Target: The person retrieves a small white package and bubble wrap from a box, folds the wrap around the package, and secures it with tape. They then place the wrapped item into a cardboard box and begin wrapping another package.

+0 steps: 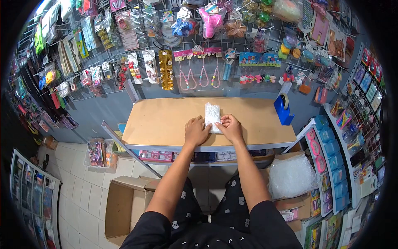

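A white packet wrapped in bubble wrap [212,113] lies on the tan tabletop [166,116], its long side pointing away from me. My left hand [196,132] rests at its left edge, thumb pressing on the near end and fingers bent against the table beside it. At the right edge, my right hand [231,128] pinches the wrap near its lower corner, with the thumb on top. What is inside the wrap cannot be made out.
A blue tape dispenser [283,111] stands at the table's right end. Hanging goods cover the wall grid behind. An open cardboard box [120,207] sits on the floor at left; a bubble wrap bundle [292,177] lies at right. Packed shelves [340,166] flank the right side.
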A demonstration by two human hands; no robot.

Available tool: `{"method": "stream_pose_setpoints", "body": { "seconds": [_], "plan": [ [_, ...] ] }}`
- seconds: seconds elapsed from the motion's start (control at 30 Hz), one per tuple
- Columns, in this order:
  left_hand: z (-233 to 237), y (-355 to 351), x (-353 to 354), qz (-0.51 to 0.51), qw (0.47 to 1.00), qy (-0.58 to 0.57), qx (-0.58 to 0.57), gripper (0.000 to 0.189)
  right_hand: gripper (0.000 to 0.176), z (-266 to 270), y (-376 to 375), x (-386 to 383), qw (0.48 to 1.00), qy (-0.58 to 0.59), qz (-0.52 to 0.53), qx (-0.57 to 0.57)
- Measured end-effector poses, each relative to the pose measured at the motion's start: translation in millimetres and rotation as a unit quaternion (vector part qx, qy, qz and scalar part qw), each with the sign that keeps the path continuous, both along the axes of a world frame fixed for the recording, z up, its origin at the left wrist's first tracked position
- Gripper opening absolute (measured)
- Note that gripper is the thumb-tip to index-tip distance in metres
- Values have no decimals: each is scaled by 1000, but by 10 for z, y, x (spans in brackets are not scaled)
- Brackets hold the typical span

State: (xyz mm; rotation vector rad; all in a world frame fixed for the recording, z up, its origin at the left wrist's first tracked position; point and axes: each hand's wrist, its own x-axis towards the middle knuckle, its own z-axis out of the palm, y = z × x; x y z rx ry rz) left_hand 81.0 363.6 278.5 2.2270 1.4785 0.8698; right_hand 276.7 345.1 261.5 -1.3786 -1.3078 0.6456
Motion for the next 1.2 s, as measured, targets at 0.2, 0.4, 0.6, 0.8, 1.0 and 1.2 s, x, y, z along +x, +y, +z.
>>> {"method": "stream_pose_setpoints", "body": {
  "seconds": [0.2, 0.4, 0.6, 0.8, 1.0, 1.2],
  "plan": [
    [-161, 78, -35, -170, 887, -387, -188, 43, 51, -19, -67, 79, 995, 74, 59, 43],
    [-195, 149, -101, -244, 862, -398, -197, 41, 59, 53, -98, 26, 980, 155, 95, 80],
    [-161, 82, -138, -265, 853, -394, -218, 37, 34, 34, 28, 88, 963, 190, 191, -5],
    [-174, 118, -169, -283, 840, -394, -244, 36, 26, 57, -36, 168, 946, 227, 231, -25],
    [-152, 77, -179, -304, 820, -406, -264, 36, 43, -12, -63, 85, 860, 417, 292, -29],
    [-98, 57, -210, -314, 832, -363, -277, 36, 49, 31, -58, 104, 855, 417, 296, -83]
  ]
}}
